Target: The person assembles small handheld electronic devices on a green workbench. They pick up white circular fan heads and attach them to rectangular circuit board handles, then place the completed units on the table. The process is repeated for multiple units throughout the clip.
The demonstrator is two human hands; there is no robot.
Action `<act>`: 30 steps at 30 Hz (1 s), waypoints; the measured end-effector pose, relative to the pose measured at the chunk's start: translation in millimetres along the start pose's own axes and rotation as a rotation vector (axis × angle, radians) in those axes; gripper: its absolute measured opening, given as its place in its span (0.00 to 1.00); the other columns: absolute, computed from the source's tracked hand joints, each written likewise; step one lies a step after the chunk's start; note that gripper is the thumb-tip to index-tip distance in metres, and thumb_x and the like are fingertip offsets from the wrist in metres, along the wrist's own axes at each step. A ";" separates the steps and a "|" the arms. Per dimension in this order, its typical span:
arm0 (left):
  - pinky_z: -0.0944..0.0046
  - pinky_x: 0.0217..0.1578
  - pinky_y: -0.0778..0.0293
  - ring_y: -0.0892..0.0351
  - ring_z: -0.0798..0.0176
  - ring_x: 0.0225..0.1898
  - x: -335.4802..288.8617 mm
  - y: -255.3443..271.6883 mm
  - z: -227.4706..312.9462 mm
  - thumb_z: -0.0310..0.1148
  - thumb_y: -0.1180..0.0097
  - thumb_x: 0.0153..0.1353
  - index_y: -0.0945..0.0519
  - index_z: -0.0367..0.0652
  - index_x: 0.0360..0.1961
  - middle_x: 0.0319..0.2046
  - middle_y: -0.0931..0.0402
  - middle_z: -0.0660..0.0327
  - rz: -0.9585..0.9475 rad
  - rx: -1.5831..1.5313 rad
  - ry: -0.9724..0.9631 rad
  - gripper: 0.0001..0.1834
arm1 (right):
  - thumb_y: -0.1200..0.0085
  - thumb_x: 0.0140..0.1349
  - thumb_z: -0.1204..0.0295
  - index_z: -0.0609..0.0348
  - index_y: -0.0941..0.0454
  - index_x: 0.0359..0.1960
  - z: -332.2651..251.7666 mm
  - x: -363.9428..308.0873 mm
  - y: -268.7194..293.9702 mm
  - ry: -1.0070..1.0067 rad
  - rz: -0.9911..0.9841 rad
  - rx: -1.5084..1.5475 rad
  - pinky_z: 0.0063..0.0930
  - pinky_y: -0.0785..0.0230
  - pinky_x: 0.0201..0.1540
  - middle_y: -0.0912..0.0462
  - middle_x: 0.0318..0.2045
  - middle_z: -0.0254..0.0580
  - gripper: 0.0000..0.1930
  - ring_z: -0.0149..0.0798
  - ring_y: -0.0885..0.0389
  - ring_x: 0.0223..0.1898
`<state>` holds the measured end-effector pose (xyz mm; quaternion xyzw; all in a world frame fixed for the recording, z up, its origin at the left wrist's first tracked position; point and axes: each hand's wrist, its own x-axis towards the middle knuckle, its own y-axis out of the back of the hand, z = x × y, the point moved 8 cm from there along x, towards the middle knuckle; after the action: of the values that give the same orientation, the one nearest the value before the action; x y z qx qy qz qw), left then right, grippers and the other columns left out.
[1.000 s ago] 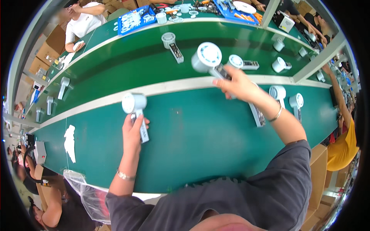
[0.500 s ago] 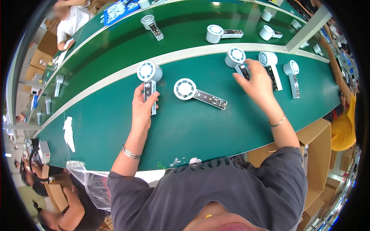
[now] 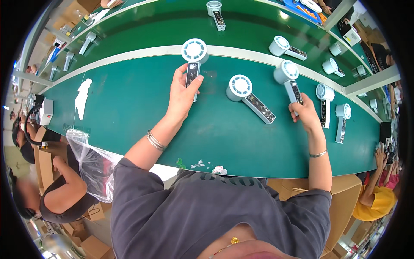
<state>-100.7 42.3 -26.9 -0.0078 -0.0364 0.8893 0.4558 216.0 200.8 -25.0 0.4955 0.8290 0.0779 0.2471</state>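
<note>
My left hand is closed around the handle of a pale handheld fan, thumb across the front. Its round slotted head points up, and a dark circuit board shows in the open handle. To the right, my right hand grips the lower handle end of a second handheld fan, its board also bare. Between my hands a third fan lies on the green table, handle slanting toward me and right. Beyond my right hand lie two more fans, a nearer one and one farther right.
A pale rail divides the table from a green strip behind, where several fans lie. A white scrap and clear plastic bag are at left. An open cardboard box stands by my right side. Other people work on both sides.
My right hand, spread by the second fan's handle before, has closed on its lower end. The left hand keeps hold of its fan. The whole view has shifted.
</note>
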 end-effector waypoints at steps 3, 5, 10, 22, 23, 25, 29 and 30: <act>0.74 0.27 0.32 0.28 0.73 0.32 -5.7 11.8 -4.9 0.30 0.42 0.55 0.35 0.36 0.54 0.34 0.26 0.62 -0.058 0.024 0.087 0.26 | 0.45 0.52 0.73 0.68 0.34 0.49 -6.9 -10.4 -5.0 0.048 -0.085 -0.042 0.19 0.43 0.15 0.29 0.19 0.32 0.22 0.23 0.33 0.16; 0.74 0.23 0.34 0.30 0.74 0.26 -15.5 23.4 8.9 0.29 0.39 0.53 0.32 0.33 0.53 0.31 0.26 0.62 -0.104 0.096 0.089 0.26 | 0.42 0.52 0.69 0.67 0.30 0.46 -20.5 -28.5 1.0 0.093 -0.055 -0.101 0.17 0.43 0.16 0.29 0.19 0.30 0.21 0.22 0.34 0.16; 0.75 0.24 0.32 0.27 0.73 0.29 -46.9 81.2 49.7 0.25 0.40 0.52 0.31 0.32 0.52 0.33 0.23 0.58 0.105 0.142 -0.010 0.25 | 0.39 0.52 0.67 0.66 0.25 0.39 -32.0 -65.2 31.9 0.124 -0.027 -0.237 0.17 0.40 0.23 0.28 0.22 0.30 0.17 0.21 0.35 0.22; 0.68 0.31 0.30 0.24 0.67 0.29 -92.8 114.9 47.0 0.24 0.37 0.44 0.24 0.35 0.48 0.28 0.23 0.53 -0.083 0.681 -0.138 0.25 | 0.40 0.52 0.63 0.67 0.26 0.28 5.4 -85.5 35.8 0.000 -0.065 -0.235 0.25 0.38 0.18 0.28 0.15 0.37 0.16 0.28 0.31 0.15; 0.69 0.31 0.30 0.24 0.67 0.28 -90.1 116.2 40.5 0.24 0.37 0.43 0.24 0.35 0.48 0.28 0.23 0.54 -0.048 0.681 -0.138 0.26 | 0.40 0.52 0.64 0.67 0.26 0.28 12.5 -78.8 33.7 0.007 -0.061 -0.350 0.24 0.38 0.17 0.28 0.15 0.36 0.16 0.28 0.31 0.15; 0.70 0.32 0.30 0.27 0.71 0.29 -86.7 106.9 37.7 0.22 0.37 0.44 0.24 0.34 0.48 0.30 0.22 0.58 -0.038 0.797 -0.068 0.25 | 0.40 0.53 0.64 0.66 0.26 0.29 20.8 -70.7 32.1 -0.113 -0.079 -0.382 0.20 0.39 0.17 0.29 0.15 0.33 0.16 0.25 0.32 0.15; 0.74 0.34 0.32 0.31 0.76 0.33 -70.9 113.4 62.6 0.21 0.40 0.49 0.25 0.32 0.50 0.35 0.25 0.66 -0.001 0.360 -0.109 0.23 | 0.41 0.55 0.63 0.64 0.27 0.31 -47.9 -76.7 34.2 0.197 -0.025 -0.103 0.20 0.37 0.20 0.28 0.17 0.31 0.15 0.24 0.31 0.18; 0.76 0.34 0.33 0.32 0.77 0.33 -66.9 105.7 90.9 0.20 0.42 0.51 0.26 0.32 0.51 0.36 0.25 0.66 0.081 0.310 -0.163 0.23 | 0.43 0.57 0.65 0.63 0.27 0.33 -76.7 -85.1 39.7 0.362 0.033 -0.025 0.19 0.37 0.22 0.29 0.18 0.30 0.13 0.24 0.31 0.19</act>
<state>-151.5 -78.8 54.9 0.1333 0.0647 0.8996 0.4109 242.7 156.2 84.5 0.4840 0.8506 0.1803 0.0985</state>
